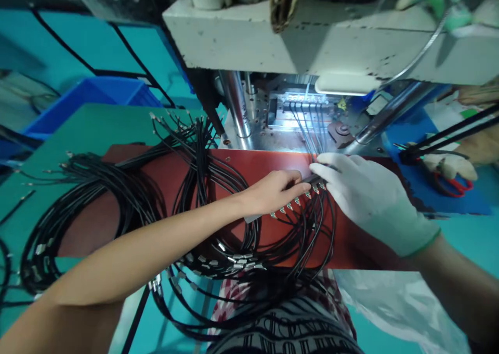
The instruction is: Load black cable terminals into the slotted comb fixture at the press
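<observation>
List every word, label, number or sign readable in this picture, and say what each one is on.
None can be read.
Small yellow sign on the machine: too small and blurred.
Black lettering on the striped garment at the bottom edge: cut off and distorted, not legible.
Pale label beside the machine's lit bay: blurred.
The cables, the left hand and the gloved right hand carry no visible text.
</observation>
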Tool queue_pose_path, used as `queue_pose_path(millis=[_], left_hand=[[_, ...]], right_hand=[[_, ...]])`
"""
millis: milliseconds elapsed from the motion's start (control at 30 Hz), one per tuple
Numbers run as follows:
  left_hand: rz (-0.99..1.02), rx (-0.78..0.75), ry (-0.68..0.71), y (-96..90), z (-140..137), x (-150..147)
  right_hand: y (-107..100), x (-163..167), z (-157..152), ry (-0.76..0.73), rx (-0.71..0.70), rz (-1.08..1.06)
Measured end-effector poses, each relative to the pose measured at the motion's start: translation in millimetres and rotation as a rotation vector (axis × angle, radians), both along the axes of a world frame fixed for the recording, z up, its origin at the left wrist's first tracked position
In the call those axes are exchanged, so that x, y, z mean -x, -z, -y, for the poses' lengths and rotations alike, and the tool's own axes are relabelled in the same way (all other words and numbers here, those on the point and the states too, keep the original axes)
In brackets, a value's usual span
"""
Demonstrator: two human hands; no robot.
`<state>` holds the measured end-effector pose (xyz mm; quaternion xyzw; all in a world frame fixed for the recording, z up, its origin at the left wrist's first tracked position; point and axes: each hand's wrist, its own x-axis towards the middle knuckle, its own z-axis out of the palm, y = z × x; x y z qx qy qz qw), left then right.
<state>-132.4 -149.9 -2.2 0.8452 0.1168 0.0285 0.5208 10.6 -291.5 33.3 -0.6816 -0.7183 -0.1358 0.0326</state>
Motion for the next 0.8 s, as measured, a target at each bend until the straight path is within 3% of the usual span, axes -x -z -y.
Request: queue_pose_path(millis=[67, 133, 200, 267, 333, 433, 500, 633, 733, 800], left_hand=[[-0.042, -0.035, 0.08, -17.5, 4.6, -10.5], [-0.074, 0.062, 0.062, -23.9, 4.1, -24.9], [-0.065, 0.281, -0.188, -17.3, -3.9, -42.2], [0.017, 0.542, -0.568, -3.2, -15.9, -61.3], [0.069, 0.812, -0.74, 9.7, -25.2, -81.4], [-0.035, 1.133, -0.573, 15.2, -26.7, -109.1], [-0.091, 1.212, -0.485, 9.8, -22.9, -122.2], [-0.035, 1.229, -0.474, -3.8, -19.7, -130.2], [-0.032, 1.221, -0.478, -1.5, -21.3, -125.8], [-0.04, 1.216, -0.477, 6.5, -22.2, -122.1]], right_hand=[[-6.4, -19.6, 10.8, -0.033, 0.03, 0.103], [-5.0, -34.5, 31.2, 0.008, 0.025, 0.164], [4.1, -48.8, 60.8, 0.089, 0.043, 0.189], [18.5, -64.9, 94.8, 0.198, 0.102, 0.16], [33.0, -80.6, 125.2, 0.354, 0.181, 0.084], [45.2, -94.2, 147.7, 0.573, 0.36, -0.023], [45.7, -94.7, 142.7, 0.632, 0.438, -0.046], [39.7, -89.1, 100.0, 0.565, 0.404, -0.092], [35.1, -93.0, 64.7, 0.469, 0.373, -0.251], [32.0, -102.2, 43.0, 0.32, 0.381, -0.362]])
